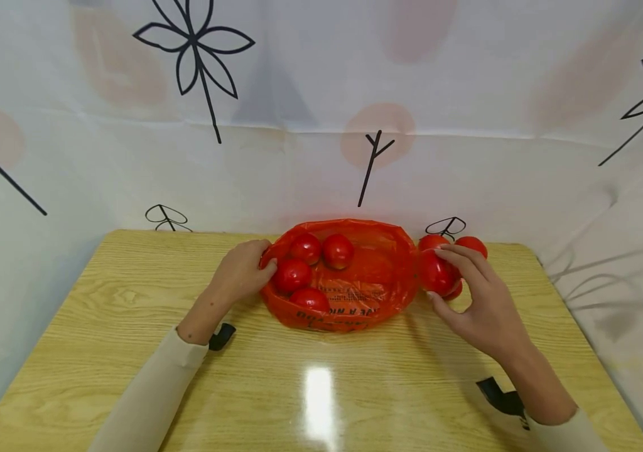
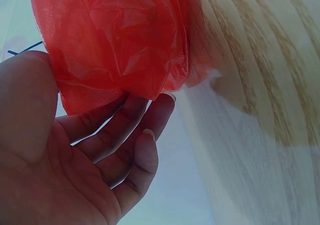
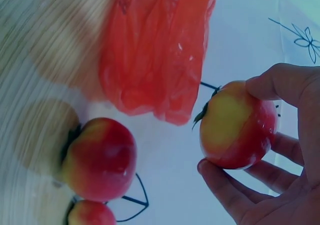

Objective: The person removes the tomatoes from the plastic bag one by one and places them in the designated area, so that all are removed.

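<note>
One tomato point(image 1: 436, 274) in right hand point(image 1: 485, 307) | beside open bag point(image 1: 375, 273) | left hand point(image 1: 242, 269) grips rim point(image 1: 346, 222)

The wide mouth of the crinkled red plastic bag point(image 1: 389, 251) gapes, and its right half leaves room for a hand to enter — four glossy round red tomatoes point(image 1: 293, 274) take up the left part. The left hand point(image 1: 247, 269) blocks the left rim. At right, the rim stands between that room and the shiny red-and-yellow tomato point(image 3: 235, 125) in the right hand point(image 1: 488, 307); loose red tomatoes point(image 1: 471, 246) hem it in. White patterned cloth point(image 1: 299, 176) bars the far side — the yellowish wood-grain table point(image 1: 253, 389) offers passage in front.
</note>
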